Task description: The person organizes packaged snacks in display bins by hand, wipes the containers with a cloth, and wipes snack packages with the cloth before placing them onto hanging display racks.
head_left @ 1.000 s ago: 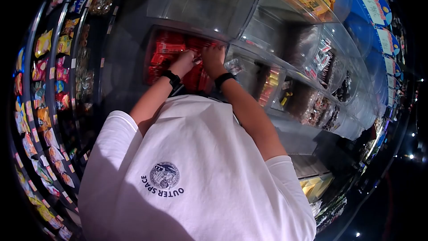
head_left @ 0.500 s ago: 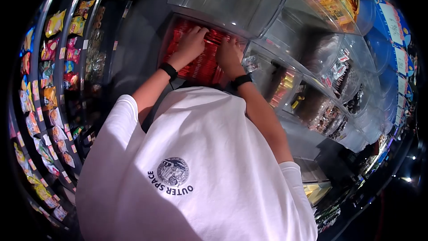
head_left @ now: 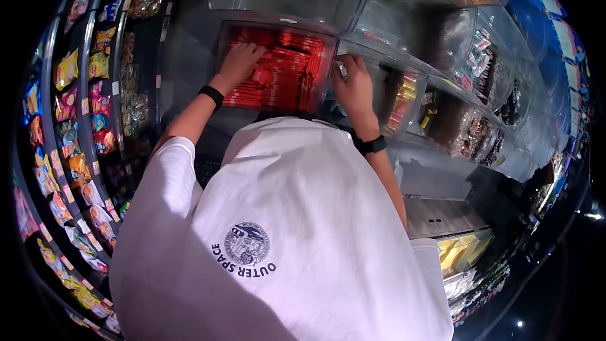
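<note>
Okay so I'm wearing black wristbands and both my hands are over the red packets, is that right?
Not quite: you're wearing black wristbands, but only your left hand is over the red packets; the head view shows your right hand beside their bin, past its right edge.

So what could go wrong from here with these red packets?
The left hand, reaching in over the red packets, could knock their rows askew. The right hand, close by the side of the clear bin, might bump it and jostle the packets.
</note>
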`<move>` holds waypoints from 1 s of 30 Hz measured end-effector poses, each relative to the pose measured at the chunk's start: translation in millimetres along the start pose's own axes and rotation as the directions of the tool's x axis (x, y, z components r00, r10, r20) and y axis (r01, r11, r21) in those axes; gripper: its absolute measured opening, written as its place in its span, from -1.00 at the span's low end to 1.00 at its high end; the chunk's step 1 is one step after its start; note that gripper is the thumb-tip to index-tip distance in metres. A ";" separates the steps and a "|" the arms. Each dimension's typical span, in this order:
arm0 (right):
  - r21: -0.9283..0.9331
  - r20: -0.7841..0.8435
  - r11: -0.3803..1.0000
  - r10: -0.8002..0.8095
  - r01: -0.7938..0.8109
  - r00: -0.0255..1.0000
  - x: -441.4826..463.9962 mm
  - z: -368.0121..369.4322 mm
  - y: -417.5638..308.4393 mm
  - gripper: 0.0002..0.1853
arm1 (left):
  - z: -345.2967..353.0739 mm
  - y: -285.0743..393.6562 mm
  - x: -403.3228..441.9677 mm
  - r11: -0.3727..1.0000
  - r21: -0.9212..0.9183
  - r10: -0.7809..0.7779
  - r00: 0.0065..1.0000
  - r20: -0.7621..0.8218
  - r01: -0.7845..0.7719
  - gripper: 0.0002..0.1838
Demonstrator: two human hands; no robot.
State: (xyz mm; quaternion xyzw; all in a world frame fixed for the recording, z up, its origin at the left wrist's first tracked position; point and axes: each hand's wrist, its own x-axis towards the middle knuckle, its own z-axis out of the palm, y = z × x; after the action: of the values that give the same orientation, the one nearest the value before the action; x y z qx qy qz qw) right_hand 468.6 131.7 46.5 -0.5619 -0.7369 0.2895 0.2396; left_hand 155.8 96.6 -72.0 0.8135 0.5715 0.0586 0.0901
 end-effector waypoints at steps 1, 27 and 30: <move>0.011 0.002 1.000 -0.001 0.001 1.000 -3.0 -3.4 0.6 -0.78 | -3.6 12.5 2.1 0.994 -0.100 -0.037 0.991 0.131 0.050 -0.60; 0.056 0.223 0.994 -0.100 0.090 0.970 -17.5 0.8 -5.2 -0.80 | 20.5 64.4 51.6 -0.099 -0.635 -0.386 0.558 0.734 0.766 -0.79; 0.078 0.233 0.992 -0.114 0.098 0.966 -17.8 5.1 -3.2 -0.81 | 3.1 54.4 19.0 0.663 -0.495 -0.495 0.825 0.273 0.562 -0.72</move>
State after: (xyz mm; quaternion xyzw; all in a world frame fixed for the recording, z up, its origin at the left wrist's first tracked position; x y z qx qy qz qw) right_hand 467.5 113.0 44.6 -0.4750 -0.7793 0.3654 0.1832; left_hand 212.9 96.2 -63.5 0.5516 0.7340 0.1467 0.3680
